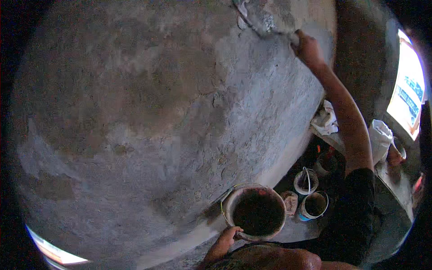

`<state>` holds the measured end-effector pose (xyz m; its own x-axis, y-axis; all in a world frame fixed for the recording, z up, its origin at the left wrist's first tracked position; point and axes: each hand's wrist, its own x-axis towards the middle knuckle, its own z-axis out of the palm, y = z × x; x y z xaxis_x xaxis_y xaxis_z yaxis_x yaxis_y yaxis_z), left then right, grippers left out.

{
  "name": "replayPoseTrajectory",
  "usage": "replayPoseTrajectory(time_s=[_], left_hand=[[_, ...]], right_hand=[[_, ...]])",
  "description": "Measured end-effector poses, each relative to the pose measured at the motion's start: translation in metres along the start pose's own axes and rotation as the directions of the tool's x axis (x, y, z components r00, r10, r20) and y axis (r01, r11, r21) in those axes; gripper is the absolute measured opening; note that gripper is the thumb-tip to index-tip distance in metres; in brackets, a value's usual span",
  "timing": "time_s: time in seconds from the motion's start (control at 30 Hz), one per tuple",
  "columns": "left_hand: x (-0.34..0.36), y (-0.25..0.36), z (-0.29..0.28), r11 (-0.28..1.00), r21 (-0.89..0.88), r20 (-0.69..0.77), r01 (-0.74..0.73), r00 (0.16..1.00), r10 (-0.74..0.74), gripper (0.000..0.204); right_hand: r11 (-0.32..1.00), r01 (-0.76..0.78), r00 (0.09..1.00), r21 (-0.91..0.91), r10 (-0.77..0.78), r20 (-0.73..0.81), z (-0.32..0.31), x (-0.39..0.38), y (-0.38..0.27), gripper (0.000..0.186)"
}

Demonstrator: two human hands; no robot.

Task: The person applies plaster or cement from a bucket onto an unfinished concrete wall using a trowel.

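My right hand [308,48] reaches up to the far right part of a rough grey wall [148,148], closed around the handle of a trowel [258,30]. The trowel's blade lies at the wall among wet-looking grey plaster, its outline hard to make out. Low in front of me, my left hand [228,236] grips the near left rim of a large round bucket [228,204]. Its inside is dark, so I cannot tell how full it is. A thin wire handle rests along the bucket's far left side.
Two smaller buckets, one with a raised white handle [307,173] and another [327,202] nearer me, stand right of the large one. A crumpled bag [290,203] sits between. White sacks [381,139] lie farther right, below a bright opening [407,87]. My bent knee [306,261] is below.
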<state>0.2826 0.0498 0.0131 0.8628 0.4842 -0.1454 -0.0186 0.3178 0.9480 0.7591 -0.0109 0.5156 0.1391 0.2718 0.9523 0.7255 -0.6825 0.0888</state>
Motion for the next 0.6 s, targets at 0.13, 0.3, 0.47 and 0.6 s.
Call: replayPoseTrajectory(time_s=[0.13, 0.3, 0.47, 0.6], left_hand=[[0.000, 0.001, -0.007, 0.959, 0.146, 0.176, -0.243, 0.960, 0.217, 0.018], [0.010, 0.001, -0.016, 0.881, 0.031, -0.040, 0.472, 0.881, -0.471, 0.021], [0.015, 0.012, -0.010, 0.693, -0.258, -0.039, 0.673, 0.709, -0.704, 0.023], [0.036, -0.041, -0.041, 0.676, -0.206, -0.051, 0.708, 0.682, -0.730, 0.019]], right_hand=[[0.995, 0.083, 0.992, 0.057, -0.088, 0.086, -0.022, -0.035, -0.028, 0.032], [0.988, -0.054, 0.940, 0.143, 0.002, 0.341, -0.055, -0.079, -0.076, 0.035], [0.899, -0.341, 0.925, 0.275, 0.269, 0.269, -0.065, -0.103, -0.089, 0.033], [0.903, -0.393, 0.881, 0.174, 0.316, 0.352, -0.076, -0.093, -0.127, 0.033]])
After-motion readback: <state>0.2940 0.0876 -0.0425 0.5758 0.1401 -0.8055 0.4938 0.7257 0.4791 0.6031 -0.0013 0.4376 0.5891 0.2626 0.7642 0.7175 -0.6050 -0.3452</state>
